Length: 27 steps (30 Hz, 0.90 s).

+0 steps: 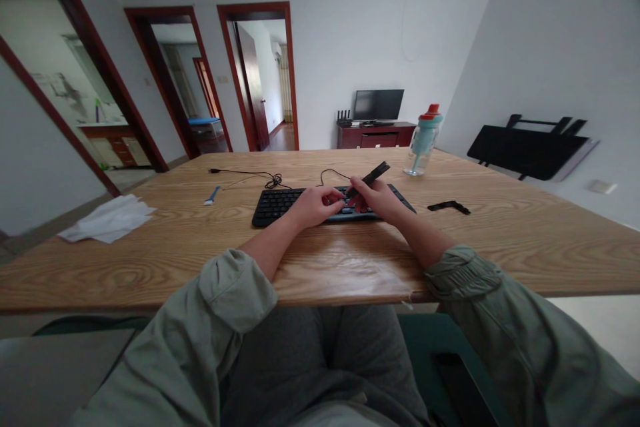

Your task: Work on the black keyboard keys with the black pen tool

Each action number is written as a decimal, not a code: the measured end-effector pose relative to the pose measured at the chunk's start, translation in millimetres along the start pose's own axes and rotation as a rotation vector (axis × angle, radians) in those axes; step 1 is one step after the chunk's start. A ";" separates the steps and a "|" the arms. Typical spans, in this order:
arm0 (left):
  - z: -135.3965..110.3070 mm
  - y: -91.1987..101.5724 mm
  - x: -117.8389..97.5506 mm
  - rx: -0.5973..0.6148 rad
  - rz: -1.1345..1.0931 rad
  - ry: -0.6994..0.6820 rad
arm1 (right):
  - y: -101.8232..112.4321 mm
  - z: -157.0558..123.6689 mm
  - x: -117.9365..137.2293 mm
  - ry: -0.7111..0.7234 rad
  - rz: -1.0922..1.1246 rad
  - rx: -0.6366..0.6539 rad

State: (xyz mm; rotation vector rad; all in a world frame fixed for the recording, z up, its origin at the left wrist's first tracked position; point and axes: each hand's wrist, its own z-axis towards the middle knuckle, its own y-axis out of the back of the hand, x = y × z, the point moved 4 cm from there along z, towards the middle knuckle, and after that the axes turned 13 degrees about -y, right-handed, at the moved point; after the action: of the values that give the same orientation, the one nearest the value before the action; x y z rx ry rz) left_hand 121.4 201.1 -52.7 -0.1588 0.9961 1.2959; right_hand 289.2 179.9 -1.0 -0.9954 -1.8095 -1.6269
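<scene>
A black keyboard lies on the wooden table in front of me, its cable trailing back left. My left hand rests on the keys near the middle, fingers curled and pinched toward the other hand. My right hand sits over the keyboard's right part, closed on a long flat black strip that tilts up and away to the right. Where the fingertips meet, red shows on the keyboard.
A teal bottle with a red cap stands behind the keyboard on the right. A small black bent piece lies to the right. A small blue-handled tool and white cloths lie left. A folded black table leans on the right wall.
</scene>
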 end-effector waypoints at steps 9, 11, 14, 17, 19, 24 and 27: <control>0.8 2.2 1.9 0.019 0.069 -0.013 | 4.6 2.6 -3.5 0.030 -0.137 -0.039; 0.7 3.6 3.2 0.023 0.091 -0.011 | 7.7 1.6 -1.7 0.069 -0.211 -0.059; 0.1 3.4 5.9 0.047 0.117 -0.015 | 12.3 -1.1 0.6 0.055 -0.333 -0.127; -0.5 -1.2 9.4 0.112 0.107 -0.011 | 16.5 -3.3 1.1 -0.020 -0.401 -0.214; -1.1 -5.8 12.0 0.169 0.091 0.001 | 18.1 -3.9 1.1 -0.043 -0.405 -0.254; -1.3 -11.6 16.5 0.223 0.097 0.004 | 16.7 -2.4 0.1 -0.024 -0.427 -0.265; -0.9 -11.3 17.8 0.213 0.125 -0.014 | 15.3 -2.3 2.0 0.015 -0.468 -0.280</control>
State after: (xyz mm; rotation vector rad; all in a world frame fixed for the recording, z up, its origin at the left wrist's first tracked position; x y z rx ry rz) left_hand 129.5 209.7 -70.2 0.0771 1.1386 1.2926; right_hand 299.9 178.3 10.2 -0.6944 -1.9409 -2.2087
